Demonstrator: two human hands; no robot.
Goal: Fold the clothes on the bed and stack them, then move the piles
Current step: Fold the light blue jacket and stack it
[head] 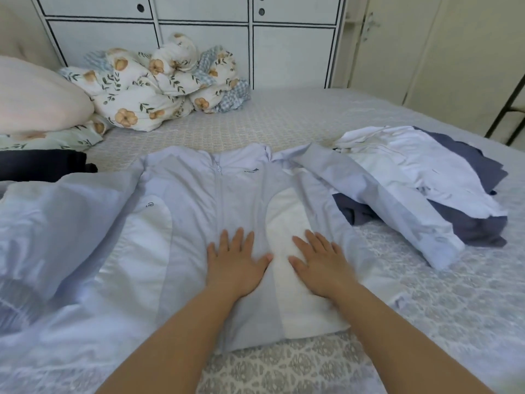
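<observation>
Head view: a pale blue jacket lies spread, zip up, at the bed's near edge. Left hand and right hand press flat on its lower front (fingers straight, gripping nothing). An unfolded pile sits toward the right edge, under one sleeve.

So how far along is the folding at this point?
Early. Done: possibly one dark folded item by the pillows. In hand: the light blue jacket lies spread flat, zipped, the left hand and right hand pressing it flat. Left: folding it, the white and navy heap, stacking, moving piles.
</observation>
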